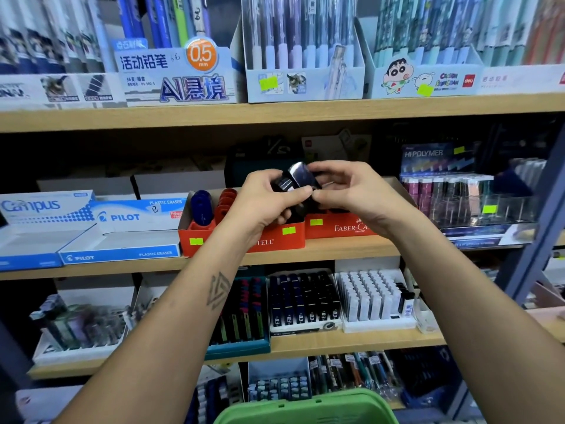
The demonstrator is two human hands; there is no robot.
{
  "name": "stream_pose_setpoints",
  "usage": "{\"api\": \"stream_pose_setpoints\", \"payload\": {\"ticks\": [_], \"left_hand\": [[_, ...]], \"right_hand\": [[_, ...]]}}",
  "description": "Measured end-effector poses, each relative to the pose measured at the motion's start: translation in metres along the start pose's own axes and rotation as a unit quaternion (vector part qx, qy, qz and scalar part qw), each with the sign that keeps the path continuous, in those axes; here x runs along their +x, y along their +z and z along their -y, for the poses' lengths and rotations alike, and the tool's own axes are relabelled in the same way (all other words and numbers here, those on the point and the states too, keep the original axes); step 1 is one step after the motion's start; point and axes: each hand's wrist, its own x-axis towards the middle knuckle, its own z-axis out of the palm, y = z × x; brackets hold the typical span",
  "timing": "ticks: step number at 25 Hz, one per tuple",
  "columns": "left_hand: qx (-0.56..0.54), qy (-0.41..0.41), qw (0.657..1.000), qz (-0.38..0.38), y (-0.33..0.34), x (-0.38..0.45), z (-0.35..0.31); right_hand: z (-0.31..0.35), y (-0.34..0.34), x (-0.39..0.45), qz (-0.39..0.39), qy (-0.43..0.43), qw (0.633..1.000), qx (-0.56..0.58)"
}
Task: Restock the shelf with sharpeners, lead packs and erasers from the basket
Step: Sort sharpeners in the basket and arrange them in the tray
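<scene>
1. Location: the black sharpeners are held at frame centre, in front of the middle shelf, directly above the red Faber-Castell display box. The green basket sits at the bottom centre of the frame, well below the hands.
2. Left hand: fingers curled round the lower left of the dark cluster, gripping it.
3. Right hand: thumb and fingertips pinch the upper right sharpener. How many pieces are held cannot be told.
4. Handling (judgement): small, rigid, glossy plastic shells; light, stiff and likely slippery. Not fragile, but easily dropped. Grip across the flat faces, thumb opposing fingers, one piece at a time.
5. Orientation: the upper oval body shows its broad face tilted toward the upper left of the frame. Its long axis runs diagonally from upper left to lower right.
6. Reference: blue and red sharpeners stand upright in the box at centre left; matching that upright pose appears appropriate.
</scene>
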Motion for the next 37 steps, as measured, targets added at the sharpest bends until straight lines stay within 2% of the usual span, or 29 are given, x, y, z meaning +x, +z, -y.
{"api": "stream_pose_setpoints", "payload": {"ticks": [4, 11, 16, 20, 24, 28, 31, 34, 37], "left_hand": [[-0.057, -0.015, 0.998, 0.024, 0.002, 0.0, 0.001], [-0.181, -0.033, 0.983, 0.015, -0.013, 0.0, -0.003], [-0.067, 0.002, 0.997, -0.044, -0.039, -0.004, -0.004], [-0.05, 0.001, 0.997, -0.063, -0.07, -0.015, -0.006], [-0.042, -0.006, 0.992, -0.121, -0.11, -0.02, -0.003], [-0.024, -0.012, 0.989, -0.145, -0.13, -0.026, 0.0], [-0.023, -0.011, 0.989, -0.146, -0.135, -0.028, 0.002], [-0.014, -0.012, 0.99, -0.138, -0.135, -0.029, 0.002], [-0.002, -0.008, 0.991, -0.137, -0.134, -0.03, 0.002]], "right_hand": [[-0.009, -0.003, -0.001, -0.012, 0.004, 0.999, 0.046], [-0.006, -0.004, -0.002, -0.05, 0.042, 0.987, 0.146], [-0.007, 0.006, 0.0, -0.074, 0.039, 0.982, 0.172], [0.001, 0.019, 0.002, -0.055, 0.031, 0.984, 0.166], [0.012, 0.034, 0.009, -0.058, 0.02, 0.986, 0.156], [0.021, 0.051, 0.016, -0.017, 0.021, 0.987, 0.157], [0.024, 0.058, 0.022, -0.003, 0.017, 0.996, 0.088], [0.022, 0.058, 0.028, 0.027, -0.012, 0.994, -0.104], [0.022, 0.058, 0.028, 0.05, -0.009, 0.986, -0.161]]}}
